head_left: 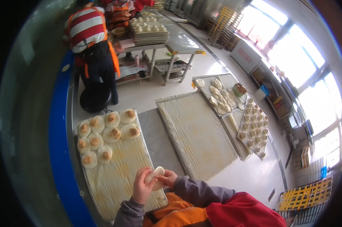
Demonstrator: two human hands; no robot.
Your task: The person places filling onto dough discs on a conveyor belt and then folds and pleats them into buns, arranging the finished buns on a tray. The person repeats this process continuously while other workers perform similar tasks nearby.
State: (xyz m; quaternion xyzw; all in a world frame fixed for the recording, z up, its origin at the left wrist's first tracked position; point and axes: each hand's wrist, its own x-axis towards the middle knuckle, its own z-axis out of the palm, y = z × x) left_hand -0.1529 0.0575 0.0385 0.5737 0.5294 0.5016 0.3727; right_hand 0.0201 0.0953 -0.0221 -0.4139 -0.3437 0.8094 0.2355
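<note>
The left hand (141,185) is partly closed, its thumb and fingers around a piece of dough (158,172) at the near edge of the table. The right hand (168,178) pinches the same piece from the right, fingers bent (its exact grip is partly hidden by the dough). The dough is held up above the near right part of the left tray (118,185), looking folded or curled.

On the far end of that tray lie ten flat rounds (96,140), each topped with orange-brown filling (115,132). To the right, past a strip of bare table (159,136), is a cloth-lined tray (197,132). Farther right are loose dough pieces (219,96) beside a bowl (239,89), and, nearer, many small pale pieces (253,126) in rows. Far left, a co-worker (89,30) stands by a black stool (95,97).
</note>
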